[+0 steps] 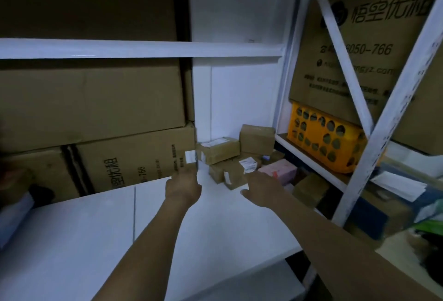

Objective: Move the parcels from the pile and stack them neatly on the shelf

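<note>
Head view: left hand (184, 186) on parcel (191, 157)

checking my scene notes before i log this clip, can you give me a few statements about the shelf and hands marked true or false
1. A pink box lies among the brown parcels. True.
2. The yellow crate stands on the white shelf board under the hands. False: it stands on the neighbouring rack to the right.
3. The right hand grips the pink box. False: it is open and holds nothing.
4. The left hand holds a small labelled parcel beside the large cartons. True.
5. The brown parcels form one neat stack. False: they lie jumbled at odd angles.
</note>
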